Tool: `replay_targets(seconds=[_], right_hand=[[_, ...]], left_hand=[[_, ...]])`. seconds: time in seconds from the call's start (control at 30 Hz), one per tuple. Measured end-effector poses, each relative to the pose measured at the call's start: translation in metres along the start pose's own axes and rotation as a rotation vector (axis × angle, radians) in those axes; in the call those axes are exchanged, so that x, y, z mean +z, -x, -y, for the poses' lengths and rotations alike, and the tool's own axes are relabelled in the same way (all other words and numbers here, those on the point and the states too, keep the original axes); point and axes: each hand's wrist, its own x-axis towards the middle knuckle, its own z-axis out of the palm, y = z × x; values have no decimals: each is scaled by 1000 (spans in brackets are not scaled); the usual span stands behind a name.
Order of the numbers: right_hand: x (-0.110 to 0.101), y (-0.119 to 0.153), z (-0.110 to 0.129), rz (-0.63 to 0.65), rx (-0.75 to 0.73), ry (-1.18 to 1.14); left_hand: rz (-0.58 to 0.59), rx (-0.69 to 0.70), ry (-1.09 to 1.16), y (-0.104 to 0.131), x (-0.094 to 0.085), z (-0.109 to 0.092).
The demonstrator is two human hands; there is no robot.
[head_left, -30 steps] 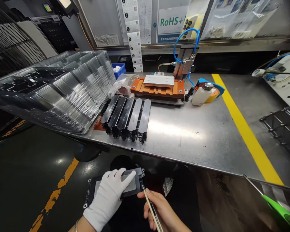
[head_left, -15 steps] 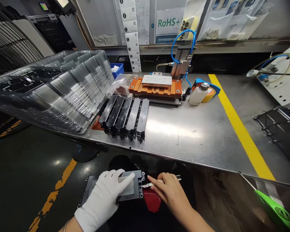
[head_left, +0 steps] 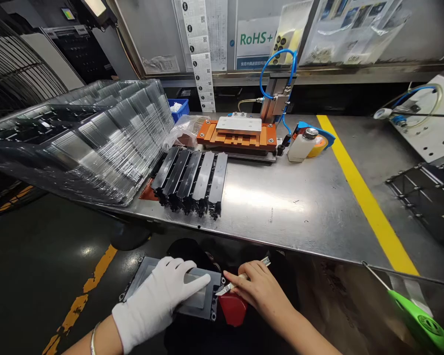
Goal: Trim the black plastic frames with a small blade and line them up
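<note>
A white glove covers my left hand (head_left: 163, 296), which grips a flat dark grey plastic part (head_left: 202, 310) with small round lugs at its corners. The thumb lies across the part's top face, and the fingers reach over its far edge. My bare right hand (head_left: 261, 293) is closed on a utility knife (head_left: 229, 287). Its blade tip meets the part's right end, close to the lugs; whether it touches cannot be made out. A red object (head_left: 233, 309) sits just below the blade, beside the part.
Several long black parts (head_left: 187, 180) stand side by side on the metal table (head_left: 259, 197). Behind them is an orange clamping fixture (head_left: 237, 135), with a white bottle (head_left: 302, 145) to its right. Stacked clear trays (head_left: 107, 143) fill the left. A green-handled tool (head_left: 418, 320) hangs at the right edge.
The grey part has turned slightly, its right end dropping lower. The knife has tilted more steeply, its blade tip a little lower, while both hands keep their hold.
</note>
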Motion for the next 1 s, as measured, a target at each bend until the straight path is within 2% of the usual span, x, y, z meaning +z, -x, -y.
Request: replay_targets(seconds=[0.17,0.27,0.33,0.43,0.53,0.63,0.8,1.0], right_hand=[[2,-5,-1,23,-37,39],[5,-4,-1,16,-31,47],[6,-1,3,15,28,10],[5,4,17,78,287,-235],[1,4,37,279,655,-677],[0,-2,51,391,845,-868],[-1,-11,53,429,819,-825],[-9,-15,50,393,827,-830]], left_hand=[[15,84,35,-2,-10,6],[58,63,60,-2,-16,7],[60,19,91,-2,-16,6],[9,-111,119,-2,-8,0],[-53,-224,108,-3,3,-8],[-87,-272,79,-4,14,-14],[-100,-260,53,-5,22,-15],[-167,-248,80,-3,24,-13]])
